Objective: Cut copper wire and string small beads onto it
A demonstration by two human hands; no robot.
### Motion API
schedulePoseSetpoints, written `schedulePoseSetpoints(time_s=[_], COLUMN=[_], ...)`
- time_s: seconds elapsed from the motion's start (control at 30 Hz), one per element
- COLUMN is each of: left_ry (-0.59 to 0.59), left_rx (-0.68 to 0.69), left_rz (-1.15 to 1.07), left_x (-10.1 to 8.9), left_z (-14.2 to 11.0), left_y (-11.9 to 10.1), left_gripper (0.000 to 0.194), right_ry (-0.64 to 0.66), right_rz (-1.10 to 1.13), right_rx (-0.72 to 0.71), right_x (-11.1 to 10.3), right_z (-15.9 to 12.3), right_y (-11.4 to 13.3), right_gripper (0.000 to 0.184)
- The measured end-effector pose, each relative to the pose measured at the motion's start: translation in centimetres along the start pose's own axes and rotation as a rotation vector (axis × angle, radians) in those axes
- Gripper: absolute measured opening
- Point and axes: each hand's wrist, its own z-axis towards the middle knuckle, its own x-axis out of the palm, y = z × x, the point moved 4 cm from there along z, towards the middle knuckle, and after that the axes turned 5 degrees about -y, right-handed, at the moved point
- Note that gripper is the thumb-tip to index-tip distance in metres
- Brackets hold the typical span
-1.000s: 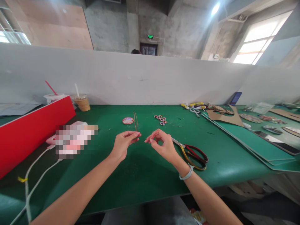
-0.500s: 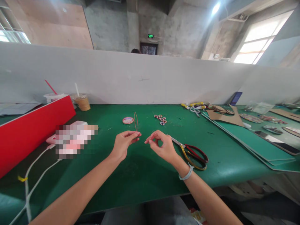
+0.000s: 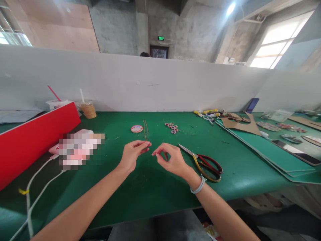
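Observation:
Both my hands hover over the green table (image 3: 155, 187), fingertips almost meeting. My left hand (image 3: 132, 154) pinches the lower end of thin brown sticks (image 3: 144, 129) that rise from its fingertips. My right hand (image 3: 168, 159) is closed in a pinch on a small reddish piece, too small to name. Just right of my right hand lie scissors (image 3: 204, 161) with red and yellow handles. A small round patterned disc (image 3: 136, 129) and a cluster of coloured beads (image 3: 172, 127) sit farther back.
A red board (image 3: 32, 140) leans at the left, with two drink cups (image 3: 87, 109) behind it and white cables (image 3: 35, 197) in front. Cardboard pieces (image 3: 238, 124), glue tubes, green mats (image 3: 271, 154) and a phone (image 3: 296, 152) crowd the right. A white partition (image 3: 150, 83) backs the table.
My right hand has shifted slightly left and down, closer to my left hand, uncovering the scissor blades. My left hand has stayed put.

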Motion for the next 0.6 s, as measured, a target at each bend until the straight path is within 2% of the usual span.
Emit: schedulePoseSetpoints(time_s=[0.17,0.4,0.6], left_ry=[0.003,0.081,0.022], left_rx=[-0.031,-0.127,-0.086], left_rz=[-0.032,-0.174,-0.305], left_x=[0.3,0.9,0.0], left_z=[-0.3,-0.5,0.4], left_y=[-0.3,-0.4,-1.2], left_gripper=[0.02,0.014,0.011], right_ry=[0.068,0.165,0.175], right_rz=[-0.095,-0.336,-0.489], right_rx=[-0.099,-0.194,-0.142], right_x=[0.7,1.6,1.5], right_z=[-0.2,-0.5,-0.4], right_y=[0.1,-0.6,-1.3], right_gripper=[0.011,0.012,0.009])
